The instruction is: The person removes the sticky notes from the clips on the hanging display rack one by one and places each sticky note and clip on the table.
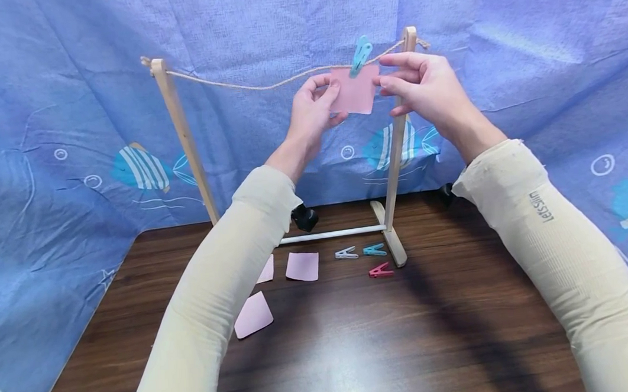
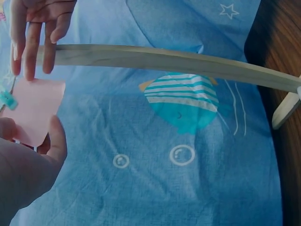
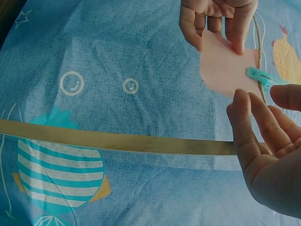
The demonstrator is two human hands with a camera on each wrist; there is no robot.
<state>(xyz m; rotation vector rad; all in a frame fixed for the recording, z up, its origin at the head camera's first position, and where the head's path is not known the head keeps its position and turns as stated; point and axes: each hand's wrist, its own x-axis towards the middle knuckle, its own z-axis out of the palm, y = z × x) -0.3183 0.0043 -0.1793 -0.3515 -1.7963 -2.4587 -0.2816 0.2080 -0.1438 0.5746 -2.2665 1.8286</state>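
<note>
A square pink paper note (image 1: 359,93) hangs from the string (image 1: 265,87), with a light-blue clothespin (image 1: 361,52) clamped over its top edge. My left hand (image 1: 312,107) pinches the note's left side between thumb and fingers. At the opposite side is my right hand (image 1: 428,86), its fingers apart and a fingertip at the note's edge. In the right wrist view, the right thumb (image 3: 287,96) stands off the note, near the clothespin (image 3: 263,77). The left wrist view shows the note (image 2: 40,103) between both hands.
Two wooden posts (image 1: 185,137) hold the string, joined low by a white bar (image 1: 332,235). White (image 1: 346,253), blue (image 1: 374,250) and red (image 1: 380,270) clothespins lie on the brown table (image 1: 433,332). Pink notes (image 1: 303,266) lie left of them, some partly behind the left sleeve.
</note>
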